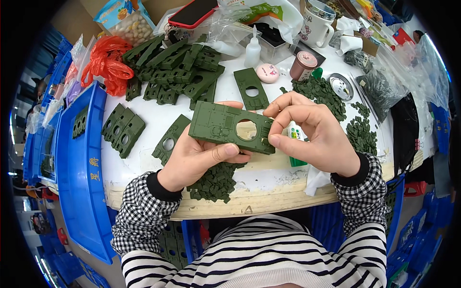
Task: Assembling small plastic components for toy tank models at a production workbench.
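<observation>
Blue tray (79, 177): set at the left end of the counter (122, 165); a short row of green parts (80, 122) lies in its far section. Clear bag (136, 30): far left, holding pale, round pieces (nuts, by their look from where I stand). Squeeze bottle (252, 52): white, upright, far side; fill level not discernible. Mug (314, 26): far side, right of centre; contents not discernible. Plastic bag (375, 93): right side, containing dark pieces.

Green hull plate (216, 124): held raised above the counter between both hands, round opening toward its right end. The left hand (197, 161) grasps its left portion, thumb along the near edge, fingers beneath. The right hand (312, 127) brings thumb and forefinger together at the right end; whether they pinch the plate or a small piece, I cannot tell.
</observation>
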`<state>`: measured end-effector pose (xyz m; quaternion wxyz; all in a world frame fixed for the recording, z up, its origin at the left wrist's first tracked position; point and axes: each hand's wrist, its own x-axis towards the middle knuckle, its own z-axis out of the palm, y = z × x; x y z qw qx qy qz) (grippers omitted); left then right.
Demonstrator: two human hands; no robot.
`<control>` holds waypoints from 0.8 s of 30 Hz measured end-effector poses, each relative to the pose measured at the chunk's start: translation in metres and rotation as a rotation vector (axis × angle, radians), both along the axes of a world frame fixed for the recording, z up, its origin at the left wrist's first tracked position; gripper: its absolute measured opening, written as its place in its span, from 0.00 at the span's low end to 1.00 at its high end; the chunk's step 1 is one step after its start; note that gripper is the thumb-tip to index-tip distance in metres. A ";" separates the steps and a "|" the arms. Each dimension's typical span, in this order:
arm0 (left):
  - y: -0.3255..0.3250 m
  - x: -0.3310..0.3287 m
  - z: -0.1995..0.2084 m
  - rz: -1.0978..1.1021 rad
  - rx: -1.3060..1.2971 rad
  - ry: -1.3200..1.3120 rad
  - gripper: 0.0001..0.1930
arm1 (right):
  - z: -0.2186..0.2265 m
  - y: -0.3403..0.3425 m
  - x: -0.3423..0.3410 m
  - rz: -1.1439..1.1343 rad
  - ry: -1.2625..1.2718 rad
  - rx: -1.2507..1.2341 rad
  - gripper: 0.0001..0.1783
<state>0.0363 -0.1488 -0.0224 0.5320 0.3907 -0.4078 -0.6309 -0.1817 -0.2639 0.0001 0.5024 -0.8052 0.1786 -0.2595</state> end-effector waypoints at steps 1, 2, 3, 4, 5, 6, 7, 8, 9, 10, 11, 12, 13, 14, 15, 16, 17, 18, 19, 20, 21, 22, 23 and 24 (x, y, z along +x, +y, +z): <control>0.000 0.000 0.000 0.000 0.000 0.000 0.41 | 0.000 0.000 0.000 0.000 0.001 -0.004 0.06; 0.000 0.000 0.000 -0.001 0.000 0.001 0.41 | 0.001 0.000 0.000 0.000 0.006 0.000 0.06; 0.000 -0.001 0.000 -0.001 -0.001 0.001 0.41 | 0.002 0.001 0.000 -0.001 0.011 0.004 0.06; 0.000 0.000 0.001 -0.025 -0.005 0.021 0.38 | 0.003 0.001 0.000 -0.002 0.015 0.008 0.06; 0.000 0.002 0.001 -0.048 -0.009 0.041 0.35 | 0.002 0.001 0.000 -0.001 0.015 0.004 0.06; 0.000 0.003 0.001 -0.071 -0.013 0.061 0.32 | 0.002 0.001 0.000 -0.001 0.014 0.001 0.06; 0.000 0.003 0.001 -0.070 -0.014 0.058 0.32 | 0.001 0.001 0.000 -0.001 0.013 -0.001 0.06; 0.000 0.003 0.001 -0.070 -0.015 0.055 0.32 | 0.002 0.001 0.000 -0.001 0.018 -0.020 0.06; 0.000 0.003 0.001 -0.069 -0.016 0.052 0.32 | 0.003 0.001 -0.001 -0.002 0.022 -0.039 0.06; 0.000 0.003 0.001 -0.067 -0.013 0.051 0.32 | 0.003 0.001 -0.001 -0.003 0.027 -0.058 0.06; 0.000 0.003 0.002 -0.064 -0.010 0.050 0.32 | 0.003 0.002 -0.001 -0.004 0.025 -0.071 0.06; 0.000 0.003 0.002 -0.062 -0.007 0.050 0.32 | 0.003 0.002 0.000 -0.005 0.024 -0.084 0.06; 0.000 0.002 0.001 -0.044 -0.005 0.031 0.35 | 0.003 0.002 0.000 -0.006 0.022 -0.097 0.06; 0.000 0.001 0.000 -0.025 -0.002 0.012 0.37 | 0.002 0.002 0.000 -0.008 0.018 -0.100 0.06; 0.000 0.000 -0.001 -0.006 0.001 -0.006 0.40 | 0.002 0.002 0.000 -0.010 0.013 -0.102 0.06; 0.000 0.000 -0.001 -0.006 -0.002 -0.004 0.40 | 0.001 0.002 0.000 -0.013 0.009 -0.104 0.06; -0.001 -0.001 -0.001 -0.007 -0.005 -0.001 0.40 | 0.001 0.002 0.000 -0.011 0.010 -0.104 0.06; -0.001 -0.001 -0.001 -0.006 -0.008 0.001 0.40 | 0.002 0.002 0.000 -0.009 0.011 -0.104 0.06; 0.000 -0.001 -0.001 -0.002 -0.005 0.000 0.40 | 0.002 0.002 0.000 -0.007 0.011 -0.104 0.06; 0.000 -0.001 -0.001 0.003 -0.002 0.000 0.41 | 0.002 0.002 0.000 -0.004 0.009 -0.094 0.06; 0.000 -0.001 0.000 0.006 0.000 0.000 0.41 | 0.002 0.002 0.000 -0.002 0.007 -0.085 0.06; 0.000 -0.001 0.000 0.002 0.002 -0.003 0.41 | 0.002 0.002 0.000 0.000 0.005 -0.076 0.06; 0.000 -0.001 -0.001 -0.003 0.004 -0.006 0.41 | 0.002 0.001 -0.001 0.003 0.004 -0.082 0.06; 0.000 0.000 -0.002 -0.008 0.007 -0.006 0.41 | 0.002 0.001 -0.001 0.006 0.006 -0.088 0.06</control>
